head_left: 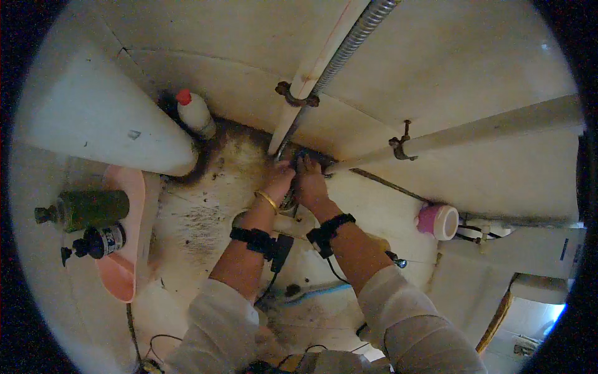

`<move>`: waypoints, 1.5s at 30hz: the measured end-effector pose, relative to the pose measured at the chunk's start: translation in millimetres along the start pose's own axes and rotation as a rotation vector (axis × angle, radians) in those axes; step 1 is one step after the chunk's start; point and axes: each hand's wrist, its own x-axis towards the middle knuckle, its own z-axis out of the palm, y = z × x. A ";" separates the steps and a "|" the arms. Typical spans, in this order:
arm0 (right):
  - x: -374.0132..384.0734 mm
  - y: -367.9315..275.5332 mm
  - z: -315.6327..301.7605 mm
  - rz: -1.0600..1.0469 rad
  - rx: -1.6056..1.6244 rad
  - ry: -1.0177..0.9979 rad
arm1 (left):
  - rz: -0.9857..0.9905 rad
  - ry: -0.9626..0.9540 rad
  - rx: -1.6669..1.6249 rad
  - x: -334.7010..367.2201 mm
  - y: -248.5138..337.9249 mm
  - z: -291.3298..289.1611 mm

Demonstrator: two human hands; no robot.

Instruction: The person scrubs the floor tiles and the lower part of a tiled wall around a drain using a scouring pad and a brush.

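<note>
Side by side, my two hands reach low to the wall corner, near the foot of a white pipe (291, 115) and a ribbed metal hose (358, 37). My left hand (278, 177) is closed, with a gold bangle on its wrist. Curled fingers show on my right hand (309, 181), just beside it. Whatever they grip is dark and mostly hidden between the hands. Below them a metallic piece (288, 201) partly shows between the wrists. Black straps with cables wrap both forearms.
A white bottle with a red cap (196, 115) stands in the corner beside a large white rounded fixture (106, 118). At left, a pink shelf (132, 240) sits by a green bottle (93, 209) and a dark pump bottle (99, 242). A pink-and-white round container (437, 222) is at right.
</note>
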 end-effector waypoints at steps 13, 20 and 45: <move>-62.9 50.8 -82.5 0.587 0.378 0.252 | -0.040 -0.146 -0.046 -19.3 56.4 1.6; -17.0 87.0 -35.8 0.686 0.774 0.220 | 0.071 0.003 0.011 9.4 27.3 31.1; -34.6 118.2 29.1 0.678 0.776 0.196 | -0.051 -0.095 0.873 -1.4 63.2 39.7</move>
